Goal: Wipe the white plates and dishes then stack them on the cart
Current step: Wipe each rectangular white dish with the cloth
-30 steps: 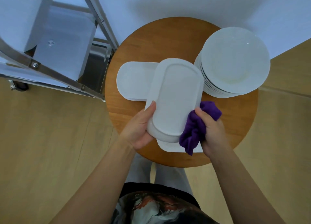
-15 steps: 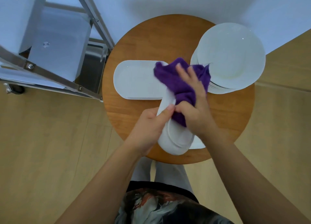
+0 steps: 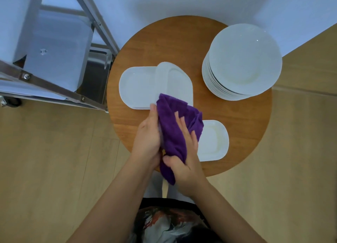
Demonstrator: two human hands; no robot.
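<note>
My left hand (image 3: pixel 148 135) grips the near end of a white oblong dish (image 3: pixel 175 82), held tilted above the round wooden table (image 3: pixel 242 126). My right hand (image 3: pixel 184 151) presses a purple cloth (image 3: pixel 175 126) against the dish's near half, thumb curled round the cloth's lower end. Another oblong dish (image 3: pixel 135 88) lies flat on the table behind it, and a third (image 3: pixel 213 141) lies to the right of my hands. A tall stack of round white plates (image 3: pixel 244 60) stands at the table's far right.
The metal cart (image 3: pixel 54 47) stands at the upper left, its frame close to the table's left edge. A white wall runs behind the table. Wooden floor surrounds the table on both sides.
The cloth and my right hand slid from the dish's far end back to its near end. The held dish has tipped more on edge, and the dish to the right is now uncovered.
</note>
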